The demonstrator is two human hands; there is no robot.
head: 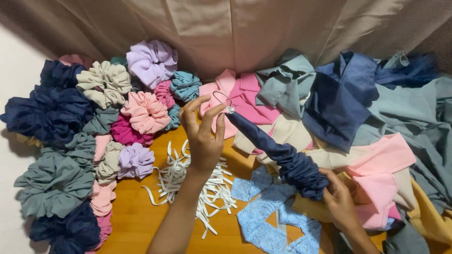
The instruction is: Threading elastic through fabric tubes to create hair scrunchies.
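My left hand (203,136) is raised over the wooden table (136,221), pinching a thin metal wire loop (222,99) between thumb and fingers. The loop's end sits in the tip of a navy fabric tube (278,153) that runs down to the right, smooth at the top and bunched into gathers lower down. My right hand (340,202) grips the gathered lower end of that tube. Under my left wrist lies a heap of white elastic strips (188,181).
Many finished scrunchies (108,136) in navy, grey, pink, lilac and beige are piled at the left. Folded fabric pieces (339,103) in pink, blue, grey and cream cover the right. Light blue lace pieces (270,216) lie near the front. A beige curtain hangs behind.
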